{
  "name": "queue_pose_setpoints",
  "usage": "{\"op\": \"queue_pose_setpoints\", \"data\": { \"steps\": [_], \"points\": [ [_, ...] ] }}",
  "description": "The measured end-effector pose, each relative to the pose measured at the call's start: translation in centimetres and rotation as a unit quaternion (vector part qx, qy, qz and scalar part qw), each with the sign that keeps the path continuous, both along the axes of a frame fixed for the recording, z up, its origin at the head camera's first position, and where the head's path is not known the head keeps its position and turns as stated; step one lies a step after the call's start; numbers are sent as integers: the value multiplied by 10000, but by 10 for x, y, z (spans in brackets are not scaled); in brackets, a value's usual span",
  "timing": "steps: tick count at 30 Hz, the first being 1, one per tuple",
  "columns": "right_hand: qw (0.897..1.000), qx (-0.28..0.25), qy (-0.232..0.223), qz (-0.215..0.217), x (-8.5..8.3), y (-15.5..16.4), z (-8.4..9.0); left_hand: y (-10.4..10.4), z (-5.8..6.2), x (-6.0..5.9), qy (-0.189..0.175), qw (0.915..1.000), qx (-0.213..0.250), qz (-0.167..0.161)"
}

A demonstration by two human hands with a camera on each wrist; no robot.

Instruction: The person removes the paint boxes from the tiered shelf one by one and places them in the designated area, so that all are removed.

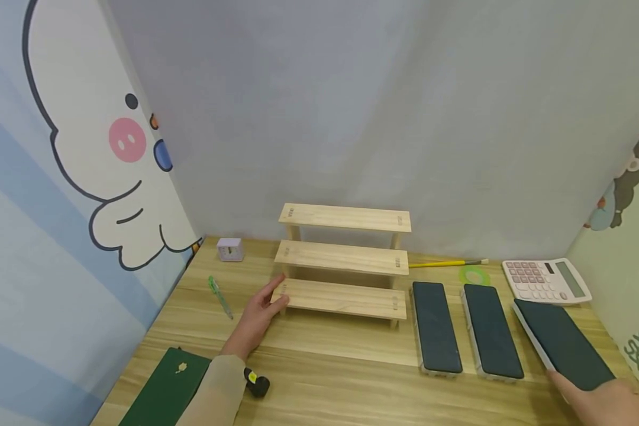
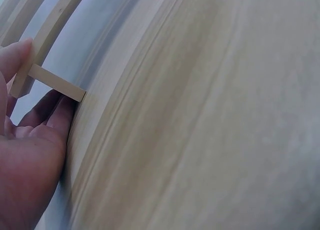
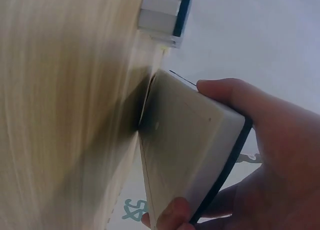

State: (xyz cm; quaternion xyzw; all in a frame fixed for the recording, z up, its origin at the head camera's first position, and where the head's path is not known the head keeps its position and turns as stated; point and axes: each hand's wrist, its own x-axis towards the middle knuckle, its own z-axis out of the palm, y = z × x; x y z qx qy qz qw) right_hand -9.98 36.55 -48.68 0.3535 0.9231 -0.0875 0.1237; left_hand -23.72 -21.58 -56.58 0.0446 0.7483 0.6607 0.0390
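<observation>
While the left hand (image 1: 258, 316) braces the wooden riser (image 1: 345, 260) with straight fingers, the right hand (image 1: 609, 397) grips a tilted phone (image 1: 564, 343). Loosen that grip and it could slap down on the table (image 1: 341, 367).

Even, soft, bright light across the head view, no glare anywhere. Only faint shadows under the wooden shelf (image 1: 344, 266) just ahead of the left hand (image 1: 258, 316). Edges bowed by the wide lens, walls leaning outward. Sharp at the centre, softer toward the right hand (image 1: 607, 399) at the bottom corner. Left wrist view washed pale, tabletop (image 2: 210, 120) smeared and out of focus, fingers (image 2: 50, 115) dim. Right wrist view blurred too, dark shadow pooled beneath the tilted phone (image 3: 190, 160), wood grain streaked.
</observation>
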Motion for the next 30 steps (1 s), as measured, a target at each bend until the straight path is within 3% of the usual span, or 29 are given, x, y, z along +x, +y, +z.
{"op": "queue_pose_setpoints", "data": {
  "steps": [7, 15, 22, 26, 30],
  "points": [
    [9974, -23, -706, 119, -11, 5, -5, 0, -2, -1, 35, 10000, 31, -22],
    [9925, -40, -1159, 378, -13, 7, -13, 3, -3, -2, -4, 9999, 90, -100],
    [9933, -103, -1143, 152, -12, 8, -19, 6, -1, -2, -8, 9999, 86, -113],
    [9934, -9, -1089, 365, -9, 7, -18, 5, -2, -3, -49, 9999, 68, -75],
    [9927, -267, -974, 666, -8, 10, -17, 3, 0, -1, -43, 9999, 109, -88]
  ]
}}
